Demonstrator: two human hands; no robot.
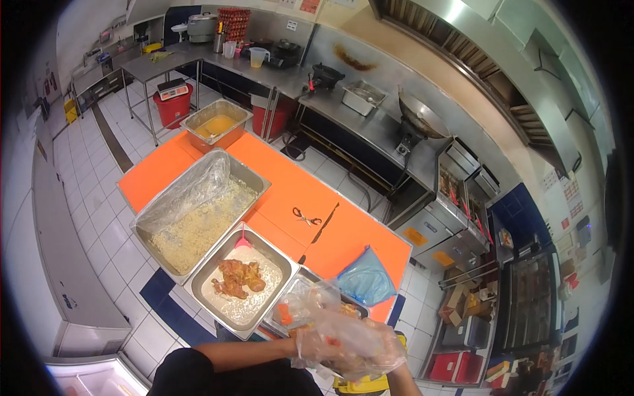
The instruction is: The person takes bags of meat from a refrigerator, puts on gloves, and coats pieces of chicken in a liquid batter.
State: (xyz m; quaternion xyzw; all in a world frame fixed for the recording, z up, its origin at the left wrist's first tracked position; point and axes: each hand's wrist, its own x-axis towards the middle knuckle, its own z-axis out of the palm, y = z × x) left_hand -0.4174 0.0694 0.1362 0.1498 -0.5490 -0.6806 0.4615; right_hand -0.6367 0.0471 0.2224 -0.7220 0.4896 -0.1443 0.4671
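Both my left hand (314, 341) and my right hand (384, 344) are in clear plastic, close together over the near edge of a metal tray (359, 309) holding marinated meat. Crumpled clear plastic lies between and over them, so finger positions and what is held are unclear. To their left, a steel pan (292, 265) contains pale batter (262, 307), several pieces of marinated meat (237, 277) and a pink-handled utensil (242, 241). Beyond it, a larger plastic-lined steel pan (262, 187) holds pale crumbs (198, 235). Scissors (307, 218) lie on the orange tabletop (277, 198).
A blue plastic bag (366, 279) rests at the table's right end. A steel pan with yellow liquid (215, 126) stands at the far corner. Behind are a steel counter with a wok (421, 114), and fryers (455, 188). A yellow bin (364, 385) stands below my hands.
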